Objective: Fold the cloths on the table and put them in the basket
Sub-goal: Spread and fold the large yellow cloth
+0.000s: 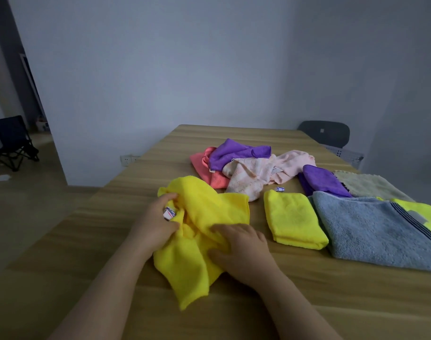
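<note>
Ten cloths (pixel 294 218), two hands (pixel 243 251), one table (pixel 307 303)

Nothing on my feed is actually readable, folks. There's a white tag (pixel 169 213) with pink and blue print on the crumpled yellow cloth (pixel 209 204) right by the left hand (pixel 155 222), a small printed tag (pixel 280 189) on the worktop (pixel 111 229) just beside the folded yellow cloth (pixel 292 217), a pale label (pixel 275 171) on the pink cloth (pixel 292 163), and a tiny square sticker (pixel 321 130) on the dark chair back (pixel 337 136). The print on all four is too small and blurry to make out.
</note>
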Available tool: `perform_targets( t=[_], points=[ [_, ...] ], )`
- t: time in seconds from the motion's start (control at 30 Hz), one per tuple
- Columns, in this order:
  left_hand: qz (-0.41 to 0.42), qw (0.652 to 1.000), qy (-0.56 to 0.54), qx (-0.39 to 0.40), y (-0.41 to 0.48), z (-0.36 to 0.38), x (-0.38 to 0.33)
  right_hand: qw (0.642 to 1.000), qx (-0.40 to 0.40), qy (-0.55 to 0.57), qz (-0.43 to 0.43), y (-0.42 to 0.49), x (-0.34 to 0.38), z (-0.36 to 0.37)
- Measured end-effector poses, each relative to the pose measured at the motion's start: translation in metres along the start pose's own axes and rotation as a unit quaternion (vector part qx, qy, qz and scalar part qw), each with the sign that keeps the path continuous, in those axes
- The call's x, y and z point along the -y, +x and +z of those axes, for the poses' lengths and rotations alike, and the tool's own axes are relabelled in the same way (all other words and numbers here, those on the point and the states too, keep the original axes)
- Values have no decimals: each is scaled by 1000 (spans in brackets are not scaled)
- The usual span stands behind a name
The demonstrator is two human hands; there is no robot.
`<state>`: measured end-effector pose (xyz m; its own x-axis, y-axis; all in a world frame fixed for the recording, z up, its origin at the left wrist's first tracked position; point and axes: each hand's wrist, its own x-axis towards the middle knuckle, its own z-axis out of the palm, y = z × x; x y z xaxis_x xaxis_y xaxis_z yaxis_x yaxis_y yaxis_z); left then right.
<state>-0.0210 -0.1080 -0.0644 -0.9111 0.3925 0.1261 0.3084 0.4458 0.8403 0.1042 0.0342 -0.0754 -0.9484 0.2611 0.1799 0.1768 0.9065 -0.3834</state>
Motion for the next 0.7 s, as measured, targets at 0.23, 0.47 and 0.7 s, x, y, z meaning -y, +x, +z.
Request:
perform_targets(
  t=[0.23, 0.47, 0.7],
  points=[
    [-32, 980, -3, -196, 7, -25, 4, 991, -87, -52, 87, -2, -3, -12],
    [93, 931, 301, -187, -5, -5, -2, 985, -169, 17, 36, -5, 0, -12],
    [11, 907, 409, 98, -13, 28, 9, 995, -59, 64, 50, -4, 0, -13]
  ],
)
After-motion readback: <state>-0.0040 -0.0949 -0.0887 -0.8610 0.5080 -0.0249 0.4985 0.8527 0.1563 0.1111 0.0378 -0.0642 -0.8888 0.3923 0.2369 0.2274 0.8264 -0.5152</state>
